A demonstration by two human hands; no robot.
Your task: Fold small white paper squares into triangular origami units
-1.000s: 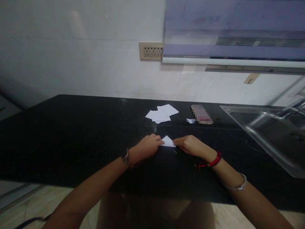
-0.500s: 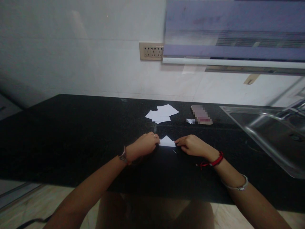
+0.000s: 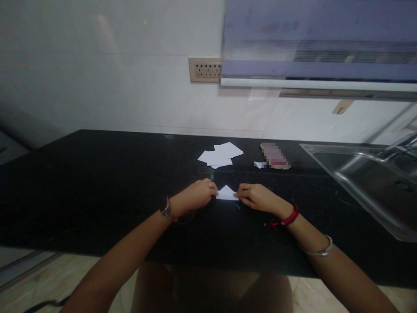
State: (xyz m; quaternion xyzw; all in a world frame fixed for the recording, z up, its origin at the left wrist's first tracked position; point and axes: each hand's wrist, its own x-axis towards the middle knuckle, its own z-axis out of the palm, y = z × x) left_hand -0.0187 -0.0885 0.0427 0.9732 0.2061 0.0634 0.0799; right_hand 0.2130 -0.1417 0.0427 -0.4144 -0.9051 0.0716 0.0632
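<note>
A small white folded paper triangle (image 3: pixel 226 193) lies flat on the black countertop (image 3: pixel 97 182). My left hand (image 3: pixel 194 195) has its fingers curled and pressed on the triangle's left corner. My right hand (image 3: pixel 256 197) pinches the right corner with fingers together. Both hands rest on the counter, one on each side of the paper.
A loose pile of white paper sheets (image 3: pixel 220 155) lies farther back, with a small folded white piece (image 3: pixel 259 164) and a blurred pinkish object (image 3: pixel 274 156) to its right. A steel sink (image 3: pixel 368 182) is at the right. A wall socket (image 3: pixel 205 70) sits above the counter.
Both hands drew slightly closer together over the paper triangle; the right hand closed in on its right corner.
</note>
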